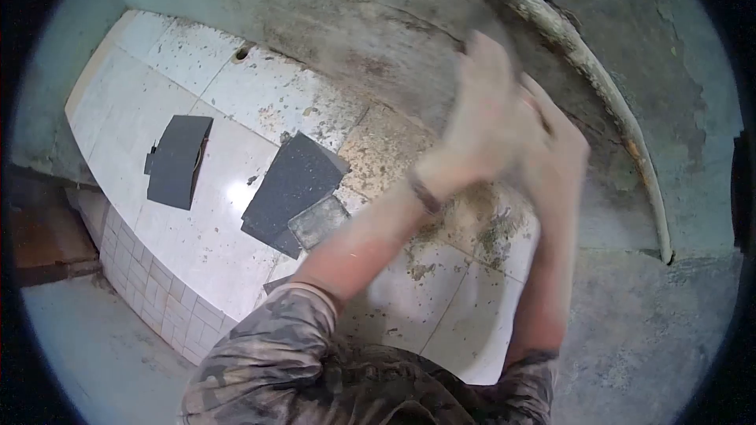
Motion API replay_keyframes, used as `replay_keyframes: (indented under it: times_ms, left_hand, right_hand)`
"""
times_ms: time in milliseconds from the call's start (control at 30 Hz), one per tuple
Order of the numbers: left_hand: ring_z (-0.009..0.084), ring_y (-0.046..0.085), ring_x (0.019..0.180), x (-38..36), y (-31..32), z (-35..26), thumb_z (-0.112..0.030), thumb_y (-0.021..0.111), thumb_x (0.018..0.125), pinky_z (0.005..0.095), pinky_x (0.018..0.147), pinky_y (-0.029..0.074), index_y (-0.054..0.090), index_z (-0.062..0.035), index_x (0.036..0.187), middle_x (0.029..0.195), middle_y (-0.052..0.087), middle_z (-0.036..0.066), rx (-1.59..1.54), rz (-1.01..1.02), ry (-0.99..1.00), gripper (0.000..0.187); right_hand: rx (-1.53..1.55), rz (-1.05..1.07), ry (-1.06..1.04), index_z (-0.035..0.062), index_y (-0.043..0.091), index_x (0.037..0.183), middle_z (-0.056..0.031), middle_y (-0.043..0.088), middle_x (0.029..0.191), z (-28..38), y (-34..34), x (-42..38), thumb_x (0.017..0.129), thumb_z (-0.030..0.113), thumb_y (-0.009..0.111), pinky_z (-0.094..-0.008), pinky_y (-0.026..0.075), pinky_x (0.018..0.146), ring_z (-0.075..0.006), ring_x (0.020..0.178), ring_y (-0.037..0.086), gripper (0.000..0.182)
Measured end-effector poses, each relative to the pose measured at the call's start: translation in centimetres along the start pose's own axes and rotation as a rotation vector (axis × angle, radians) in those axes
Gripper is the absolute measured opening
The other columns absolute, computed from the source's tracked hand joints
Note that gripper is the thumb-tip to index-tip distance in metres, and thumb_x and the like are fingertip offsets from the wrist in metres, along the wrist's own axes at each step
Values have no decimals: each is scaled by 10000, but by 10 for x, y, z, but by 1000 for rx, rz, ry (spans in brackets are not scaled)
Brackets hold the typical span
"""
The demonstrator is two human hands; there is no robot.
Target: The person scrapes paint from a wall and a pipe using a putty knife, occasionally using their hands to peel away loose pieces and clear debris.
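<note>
My left hand and my right hand are raised close together in front of the wall, above the tiled surface. They overlap or touch; blur hides which. The left fingers point up, smeared by motion, and a dark band circles that wrist. My right hand is bent inward toward the left one, its fingers partly hidden. I cannot make out anything held. Left of my left forearm lie dark grey sheets that look like sandpaper, with a dusty grey square block at their edge.
Another dark grey sheet lies farther left on the white tiled surface. Crumbly debris covers the tiles near the wall, around a small hole. A pale pipe curves along the stained wall. Small tiles face the front side.
</note>
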State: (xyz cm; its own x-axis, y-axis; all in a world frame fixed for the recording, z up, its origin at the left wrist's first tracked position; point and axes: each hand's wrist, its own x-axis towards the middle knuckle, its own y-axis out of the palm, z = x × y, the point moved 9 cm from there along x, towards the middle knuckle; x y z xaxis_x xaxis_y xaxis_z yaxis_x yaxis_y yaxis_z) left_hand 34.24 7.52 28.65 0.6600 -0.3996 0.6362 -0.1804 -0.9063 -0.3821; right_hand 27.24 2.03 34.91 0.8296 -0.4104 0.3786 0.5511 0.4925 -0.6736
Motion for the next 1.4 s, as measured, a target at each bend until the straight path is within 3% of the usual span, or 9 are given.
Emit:
replay_keyframes:
  times_ms: [233,533,633,767,933,1067,1133,1267,1400]
  left_hand:
    - [530,18,1462,-2,-3,-13,-270,432,966,573,1191,6,96,212,1451,1543,52,411,-268,-97,-13,762]
    - [435,127,1480,30,-99,117,-274,403,985,479,1211,60,377,69,1389,1544,210,342,-139,-132,-139,530]
    - [416,170,1475,5,-61,69,-246,450,974,469,1218,72,499,10,1370,1536,298,293,-234,-380,-8,474]
    - [524,53,1465,-47,91,-30,-309,409,943,547,1206,16,170,226,1442,1529,120,425,156,108,5,770]
    - [528,66,1462,-83,167,-94,-275,426,925,580,1195,26,142,235,1436,1537,86,419,-417,75,-167,775]
    - [516,19,1470,-85,173,-53,-271,429,917,574,1198,32,156,245,1428,1543,73,413,193,298,-195,776]
    - [511,19,1473,-86,142,-8,-287,435,916,559,1203,24,154,255,1420,1544,76,412,566,-29,-75,791]
    - [471,84,1484,-70,42,97,-286,420,935,541,1210,30,151,238,1433,1564,118,369,-117,-119,-247,771]
    - [455,26,1490,-65,66,72,-224,413,936,507,1217,17,102,207,1461,1576,58,356,139,112,-218,747]
  right_hand:
    - [-78,-93,44,-3,637,1262,-148,725,1116,-8,-13,-9,928,159,602,-312,499,892,-157,1002,665,373]
    - [-23,44,-270,88,669,1146,-248,675,863,79,112,62,915,204,521,-535,519,772,-497,853,621,298]
    - [-11,54,-163,92,665,1215,-241,693,983,26,68,35,915,209,554,-435,531,844,-410,936,675,341]
    - [-120,14,192,60,617,1316,-142,722,1125,-95,-34,-45,927,158,599,-296,494,899,-134,1008,654,401]
    - [-192,-62,195,43,616,1311,-169,712,1138,-160,-110,-100,928,154,599,-291,494,895,-132,1005,652,399]
    - [-243,118,165,55,623,1308,-151,684,1214,-176,-63,-76,917,147,604,-309,486,931,-171,1074,652,402]
    - [-181,206,213,47,631,1290,-144,666,1264,-153,-1,-54,899,124,607,-310,474,961,-184,1121,642,399]
    - [3,253,58,29,626,1271,-145,674,1248,-109,104,-19,880,130,621,-301,470,966,-169,1123,642,405]
    - [85,201,28,35,584,1329,-132,686,1222,-131,87,-35,920,140,591,-302,474,946,-161,1101,636,422]
